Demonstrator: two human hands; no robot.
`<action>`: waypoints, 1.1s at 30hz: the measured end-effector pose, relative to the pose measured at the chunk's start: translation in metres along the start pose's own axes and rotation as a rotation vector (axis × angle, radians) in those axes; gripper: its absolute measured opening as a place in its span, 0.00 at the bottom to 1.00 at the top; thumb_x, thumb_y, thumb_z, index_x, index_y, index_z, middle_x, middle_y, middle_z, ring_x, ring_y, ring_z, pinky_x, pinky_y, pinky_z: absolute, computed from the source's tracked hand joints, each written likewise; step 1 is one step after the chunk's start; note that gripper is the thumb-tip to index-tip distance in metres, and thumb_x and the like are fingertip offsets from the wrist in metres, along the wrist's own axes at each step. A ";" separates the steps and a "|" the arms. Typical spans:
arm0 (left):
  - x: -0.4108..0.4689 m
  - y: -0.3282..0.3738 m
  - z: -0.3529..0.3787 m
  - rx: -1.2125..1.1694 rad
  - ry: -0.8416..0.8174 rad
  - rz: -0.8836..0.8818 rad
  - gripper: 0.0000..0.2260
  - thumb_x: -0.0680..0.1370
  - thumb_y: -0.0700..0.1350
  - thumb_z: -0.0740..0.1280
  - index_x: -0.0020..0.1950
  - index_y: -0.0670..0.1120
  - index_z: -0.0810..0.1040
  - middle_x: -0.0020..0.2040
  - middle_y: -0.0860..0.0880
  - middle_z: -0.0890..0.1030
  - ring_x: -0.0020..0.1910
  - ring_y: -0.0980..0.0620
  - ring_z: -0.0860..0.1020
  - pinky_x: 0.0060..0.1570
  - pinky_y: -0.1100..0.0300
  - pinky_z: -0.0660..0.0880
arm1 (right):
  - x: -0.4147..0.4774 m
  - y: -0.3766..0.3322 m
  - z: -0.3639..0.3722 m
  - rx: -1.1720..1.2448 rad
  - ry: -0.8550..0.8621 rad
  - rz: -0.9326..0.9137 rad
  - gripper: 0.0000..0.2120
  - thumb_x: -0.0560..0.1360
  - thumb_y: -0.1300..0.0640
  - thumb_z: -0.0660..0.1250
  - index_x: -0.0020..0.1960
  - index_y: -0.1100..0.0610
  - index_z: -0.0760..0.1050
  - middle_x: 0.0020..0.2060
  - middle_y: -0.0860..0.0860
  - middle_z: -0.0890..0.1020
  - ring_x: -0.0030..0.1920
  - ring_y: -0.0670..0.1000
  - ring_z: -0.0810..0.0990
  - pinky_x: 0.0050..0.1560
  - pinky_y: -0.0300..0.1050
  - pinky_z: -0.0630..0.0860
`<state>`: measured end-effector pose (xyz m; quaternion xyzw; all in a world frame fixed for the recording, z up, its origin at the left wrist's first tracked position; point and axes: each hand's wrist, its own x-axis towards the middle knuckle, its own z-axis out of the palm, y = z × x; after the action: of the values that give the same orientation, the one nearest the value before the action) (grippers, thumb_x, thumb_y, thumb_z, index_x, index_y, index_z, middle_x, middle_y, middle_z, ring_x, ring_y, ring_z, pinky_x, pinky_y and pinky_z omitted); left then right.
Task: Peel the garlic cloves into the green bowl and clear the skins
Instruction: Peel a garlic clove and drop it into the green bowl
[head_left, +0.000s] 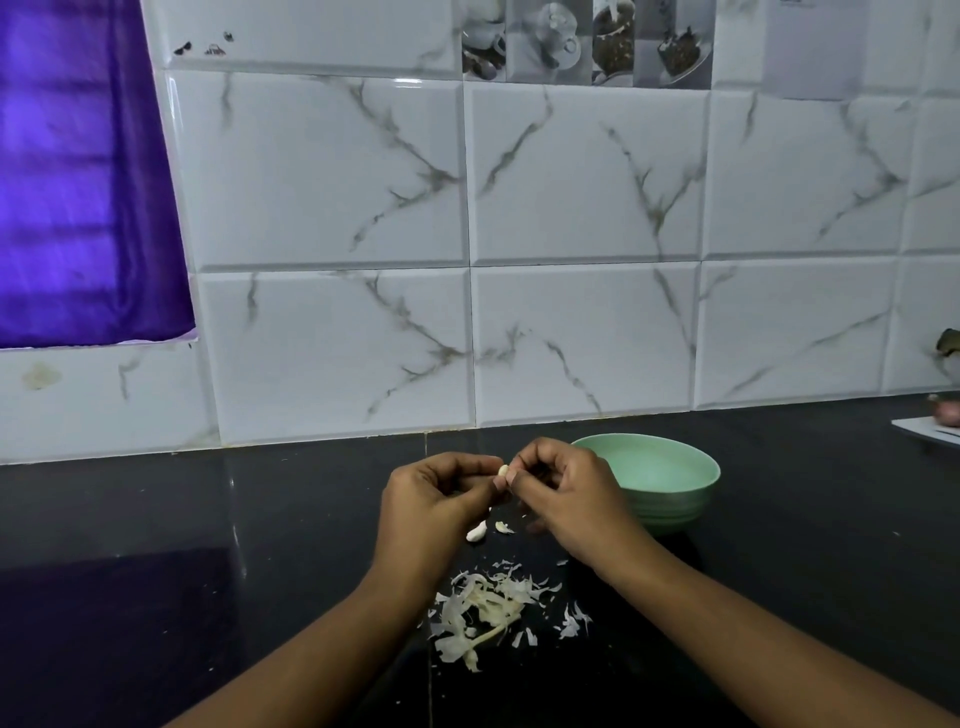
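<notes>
Pinching a garlic clove (502, 471) between left grip (431, 499) and right grip (566, 493) over the dark surface (208, 519), just beside the green bowl (675, 499), with a second clove (477, 532) and skins (488, 608) lying below.

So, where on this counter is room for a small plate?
Bare counter lies left of the left hand, to the tiled wall, and right of the green bowl, before the white board. Crowded: the skins pile between the forearms, and a loose clove beyond it. The right hand and left hand pinch a garlic clove.
</notes>
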<state>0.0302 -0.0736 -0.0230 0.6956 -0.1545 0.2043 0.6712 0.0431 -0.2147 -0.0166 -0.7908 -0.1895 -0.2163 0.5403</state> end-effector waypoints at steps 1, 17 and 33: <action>0.000 -0.001 0.000 -0.005 -0.005 -0.003 0.04 0.70 0.37 0.74 0.44 0.44 0.84 0.36 0.42 0.85 0.40 0.48 0.84 0.42 0.54 0.79 | 0.000 -0.002 -0.001 0.008 0.002 0.013 0.05 0.70 0.52 0.71 0.37 0.53 0.78 0.32 0.53 0.82 0.34 0.55 0.79 0.38 0.61 0.79; -0.001 -0.003 0.007 -0.246 -0.111 -0.300 0.07 0.75 0.34 0.68 0.49 0.41 0.83 0.37 0.44 0.84 0.35 0.56 0.81 0.36 0.66 0.77 | 0.003 -0.005 -0.006 0.088 -0.087 0.208 0.10 0.72 0.62 0.65 0.32 0.57 0.73 0.26 0.52 0.76 0.27 0.46 0.74 0.28 0.43 0.77; 0.008 -0.001 -0.009 -0.326 -0.038 -0.409 0.07 0.77 0.36 0.63 0.46 0.41 0.81 0.37 0.47 0.82 0.32 0.51 0.82 0.31 0.58 0.79 | 0.005 -0.004 -0.021 0.023 -0.408 0.236 0.07 0.76 0.58 0.67 0.45 0.59 0.82 0.37 0.50 0.82 0.33 0.43 0.76 0.30 0.41 0.75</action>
<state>0.0373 -0.0645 -0.0201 0.5986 -0.0539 0.0237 0.7988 0.0420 -0.2331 -0.0042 -0.8286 -0.2034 0.0149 0.5213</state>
